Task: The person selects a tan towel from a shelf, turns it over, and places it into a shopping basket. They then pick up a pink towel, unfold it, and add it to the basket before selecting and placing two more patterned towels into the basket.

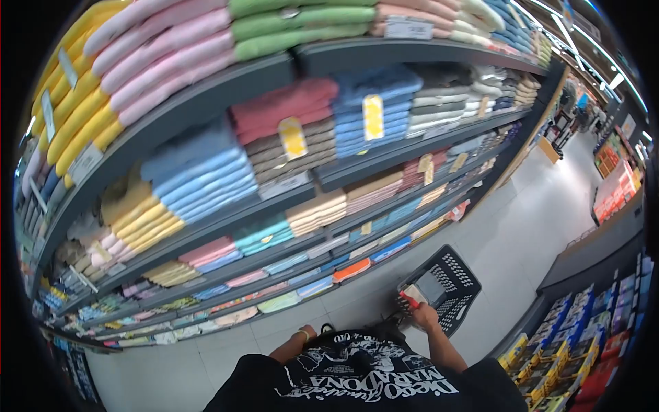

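Observation:
My right hand [423,316] is closed around the red handle [410,300] of a dark grey, perforated shopping basket [461,275]. The basket hangs low on my right, and a pale, flat-looking item [431,287] lies inside it. I cannot make out what that item is. My left hand [308,333] hangs down beside my body, apart from the shelves, with a band at the wrist. Its fingers are too small and partly hidden to read. In front of me stand shelves of folded towels [199,175] in many colours.
A long dark shelf unit [206,82] curves across the front and left. Grey tiled floor [504,213] runs along its foot toward the far right. On the near right is a low display of packaged goods [570,336]. Red boxes [618,192] stand beyond it.

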A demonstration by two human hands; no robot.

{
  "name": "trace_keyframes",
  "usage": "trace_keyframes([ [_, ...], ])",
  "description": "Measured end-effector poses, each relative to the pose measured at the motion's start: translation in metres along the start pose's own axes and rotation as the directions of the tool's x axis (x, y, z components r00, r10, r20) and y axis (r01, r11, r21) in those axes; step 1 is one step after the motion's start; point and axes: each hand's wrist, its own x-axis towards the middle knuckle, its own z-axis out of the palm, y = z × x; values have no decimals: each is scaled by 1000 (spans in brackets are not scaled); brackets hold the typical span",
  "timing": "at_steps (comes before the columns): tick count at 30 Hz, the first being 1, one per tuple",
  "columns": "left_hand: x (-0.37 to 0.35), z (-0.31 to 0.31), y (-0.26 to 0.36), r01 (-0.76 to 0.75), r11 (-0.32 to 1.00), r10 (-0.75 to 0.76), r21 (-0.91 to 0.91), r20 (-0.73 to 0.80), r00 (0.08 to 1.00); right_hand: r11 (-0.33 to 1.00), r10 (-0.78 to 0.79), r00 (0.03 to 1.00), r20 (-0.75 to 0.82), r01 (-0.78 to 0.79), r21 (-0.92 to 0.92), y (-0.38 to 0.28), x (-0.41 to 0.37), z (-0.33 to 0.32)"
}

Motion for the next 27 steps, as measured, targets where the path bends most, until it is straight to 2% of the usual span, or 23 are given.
trace_keyframes([
  [2, -27, -14, 4, 2, 999, -2, -41, -1, 1000, 1000, -1, 999, -47, 1, -7, -5, -7, 13],
  [3, -28, -7, 0, 81, 980, -93, -181, -58, 994, 1000, -6, 997, -72, 4, -17, -8, -11, 19],
  [4, -9, 11, -16, -12, 992, 2, -125, -81, 997, 1000, -9, 995, -96, 6, -28, -12, -15, 24],
  [5, -37, -4, -6, 55, 952, -89, -302, -98, 991, 1000, -13, 992, -126, 9, -30, -17, -21, 29],
  [6, -63, -24, 7, 90, 947, -106, -309, -35, 994, 999, -31, 988, -151, 27, -33, -19, -22, 36],
  [9, -70, -5, -17, 68, 917, -75, -393, -3, 997, 997, -74, 985, -157, 71, -27, -30, -32, 49],
  [11, -72, 13, -32, 17, 895, -63, -447, -90, 994, 989, -148, 962, -228, 149, -15, -42, -41, 55],
  [15, -98, 22, -40, 98, 897, -139, -431, -65, 988, 983, -186, 958, -219, 181, -43, -59, -50, 75],
  [17, -108, 26, -44, 85, 818, -163, -570, -88, 983, 977, -210, 956, -205, 211, -19, -67, -55, 84],
  [20, -115, 32, -45, 82, 781, -193, -619, -115, 974, 969, -240, 943, -229, 245, -5, -75, -59, 95],
  [27, -114, 32, -36, 89, 865, -171, -494, -123, 978, 959, -279, 950, -139, 283, 9, -77, -57, 101],
])
